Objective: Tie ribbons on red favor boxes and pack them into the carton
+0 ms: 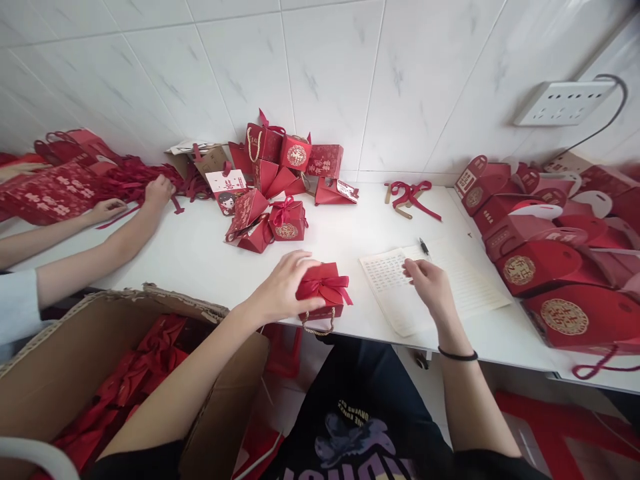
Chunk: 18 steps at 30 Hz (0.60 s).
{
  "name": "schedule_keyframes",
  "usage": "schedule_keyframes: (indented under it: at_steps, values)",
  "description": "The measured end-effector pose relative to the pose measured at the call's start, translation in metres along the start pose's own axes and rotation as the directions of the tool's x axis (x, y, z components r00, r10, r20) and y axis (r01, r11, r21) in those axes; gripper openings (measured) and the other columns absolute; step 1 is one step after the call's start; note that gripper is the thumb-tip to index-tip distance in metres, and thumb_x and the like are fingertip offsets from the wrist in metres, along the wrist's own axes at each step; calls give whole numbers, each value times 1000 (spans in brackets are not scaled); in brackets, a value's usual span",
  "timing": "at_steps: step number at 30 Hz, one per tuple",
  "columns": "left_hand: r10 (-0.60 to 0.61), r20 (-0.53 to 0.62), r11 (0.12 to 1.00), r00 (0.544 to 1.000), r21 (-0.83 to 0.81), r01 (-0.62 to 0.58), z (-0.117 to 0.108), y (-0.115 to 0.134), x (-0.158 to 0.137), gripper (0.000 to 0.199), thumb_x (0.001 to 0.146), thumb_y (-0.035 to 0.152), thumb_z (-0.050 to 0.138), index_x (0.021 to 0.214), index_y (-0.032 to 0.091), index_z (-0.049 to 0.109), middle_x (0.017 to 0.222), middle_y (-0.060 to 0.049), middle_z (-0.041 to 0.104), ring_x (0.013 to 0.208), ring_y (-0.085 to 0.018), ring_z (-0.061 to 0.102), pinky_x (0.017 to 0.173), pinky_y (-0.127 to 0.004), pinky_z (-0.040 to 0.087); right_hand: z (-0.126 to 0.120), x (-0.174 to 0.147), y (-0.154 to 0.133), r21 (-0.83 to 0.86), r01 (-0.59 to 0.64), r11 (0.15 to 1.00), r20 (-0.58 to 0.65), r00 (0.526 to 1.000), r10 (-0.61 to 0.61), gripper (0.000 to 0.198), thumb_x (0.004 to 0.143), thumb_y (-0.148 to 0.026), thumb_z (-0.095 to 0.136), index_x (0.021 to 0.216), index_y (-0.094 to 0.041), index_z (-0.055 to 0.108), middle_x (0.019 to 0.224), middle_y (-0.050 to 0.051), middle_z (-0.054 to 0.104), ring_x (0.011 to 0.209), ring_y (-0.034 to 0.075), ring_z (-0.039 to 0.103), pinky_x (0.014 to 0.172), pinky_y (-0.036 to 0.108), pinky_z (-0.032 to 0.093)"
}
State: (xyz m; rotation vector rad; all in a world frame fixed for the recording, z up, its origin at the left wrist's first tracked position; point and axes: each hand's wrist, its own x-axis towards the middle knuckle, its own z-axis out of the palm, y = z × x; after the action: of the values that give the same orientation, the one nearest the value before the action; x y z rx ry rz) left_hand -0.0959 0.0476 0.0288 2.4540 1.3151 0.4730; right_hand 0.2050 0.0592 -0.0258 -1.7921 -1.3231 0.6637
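My left hand [286, 291] is closed around the left side of a small red gift box [329, 275] at the table's front edge. A red ribbon bow [325, 287] crosses the box's top, and a twisted cord handle [319, 327] hangs over its front side. Above an open notebook [385, 293] with handwritten lines, my right hand [429, 283] has its fingers curled in, thumb against the fingertips, and nothing shows between them. Just beyond that hand lies a black pen [424, 247]. Another box with a bow [289, 220] stands behind my left hand.
An open cardboard box [220, 393] with red bowed boxes is at my lower left. More red boxes are heaped at right [530, 267] and by the wall [325, 160]. Loose ribbons [413, 198] lie behind the notebook. A co-worker's hands [159, 193] are at left near a ribbon pile.
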Motion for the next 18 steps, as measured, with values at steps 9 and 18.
schedule_keyframes:
  at_steps: [9, 18]
  values:
    - [-159, 101, 952, 982, -248, 180, -5, -4, 12, 74, 70, 44, 64, 135, 21, 38, 139, -11, 41, 128, -29, 37, 107, -44, 31, -11, 52, 28, -444, -28, 896, -103, 995, -20, 45, 78, -27, 59, 114, -2, 49, 110, 28, 48, 110, 41, 42, 87, 48, 37]
    - [-654, 46, 245, 755, -932, 269, -39, 5, -43, 48, 75, 57, 48, 93, 15, 61, 88, -13, 69, 85, -27, 66, 76, -41, 54, -16, 70, 47, -333, -6, 943, -11, 1000, 3, 40, 75, -22, 42, 111, -10, 55, 72, 16, 59, 76, 37, 58, 69, 49, 42]
